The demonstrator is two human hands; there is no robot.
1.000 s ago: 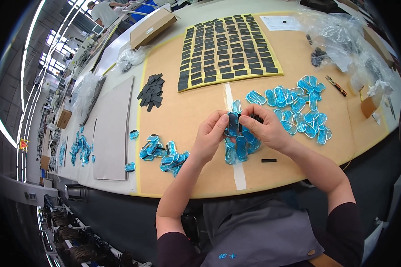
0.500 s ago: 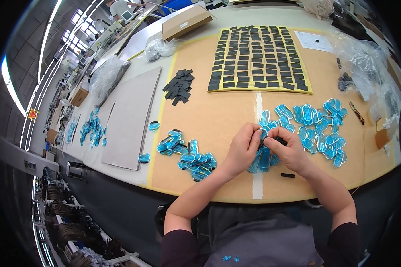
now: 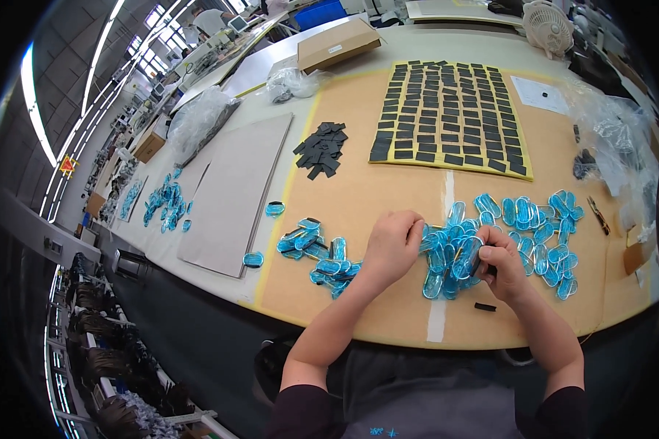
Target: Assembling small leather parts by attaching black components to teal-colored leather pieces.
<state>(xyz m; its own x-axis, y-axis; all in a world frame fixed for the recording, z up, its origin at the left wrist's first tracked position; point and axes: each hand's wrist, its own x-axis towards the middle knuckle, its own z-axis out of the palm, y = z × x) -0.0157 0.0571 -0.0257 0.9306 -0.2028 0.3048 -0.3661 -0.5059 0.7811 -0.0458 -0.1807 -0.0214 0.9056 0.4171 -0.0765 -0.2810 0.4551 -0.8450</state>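
Nearest you, a black strip (image 3: 485, 306) is lying loose. Your right hand (image 3: 504, 265) is pinching a blue oval (image 3: 464, 265) over the heap (image 3: 436, 260), gripping its edge, seemingly keeping its face clear. Your left hand (image 3: 395, 245) is hovering curled; its grasp I can't tell. Beyond, black tabs (image 3: 450, 137) are sitting in rows, presumably keeping separate.

This is a workshop. Past the left hand (image 3: 394, 245), a person (image 3: 211, 22) is near tables (image 3: 252, 66) of gear (image 3: 192, 66), and tube lights (image 3: 36, 110) shine up high. Ahead of the right hand (image 3: 504, 267), black pieces (image 3: 450, 127) lie in rows on a work table (image 3: 388, 190).
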